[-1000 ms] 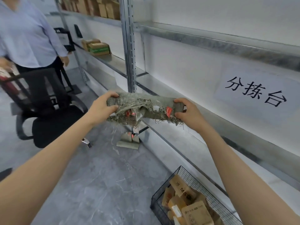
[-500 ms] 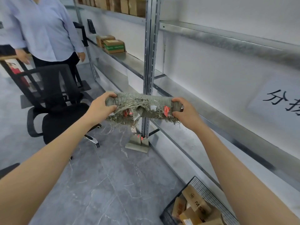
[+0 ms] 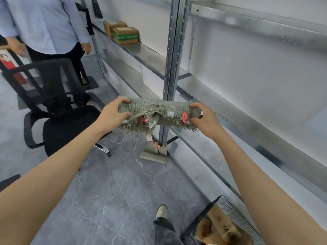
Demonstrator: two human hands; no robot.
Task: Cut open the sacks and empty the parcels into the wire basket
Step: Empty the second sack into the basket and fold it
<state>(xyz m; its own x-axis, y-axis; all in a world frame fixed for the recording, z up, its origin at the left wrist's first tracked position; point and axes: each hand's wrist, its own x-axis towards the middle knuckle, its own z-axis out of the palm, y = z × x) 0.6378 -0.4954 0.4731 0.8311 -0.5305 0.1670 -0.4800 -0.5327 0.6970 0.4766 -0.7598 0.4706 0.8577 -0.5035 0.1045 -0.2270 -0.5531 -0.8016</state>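
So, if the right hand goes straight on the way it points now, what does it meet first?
Probably the rack's upright post, just beyond the rolled sack that the right hand grips; depth is unclear.

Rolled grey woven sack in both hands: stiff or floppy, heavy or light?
Probably floppy: the rolled grey woven sack has a drooping frayed edge with dangling threads. Likely light: left hand and right hand grip only its ends.

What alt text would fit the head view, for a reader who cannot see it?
The left hand and the right hand grip the ends of a rolled, frayed grey sack, held level beside metal shelving. A wire basket holding cardboard parcels stands on the floor at lower right.
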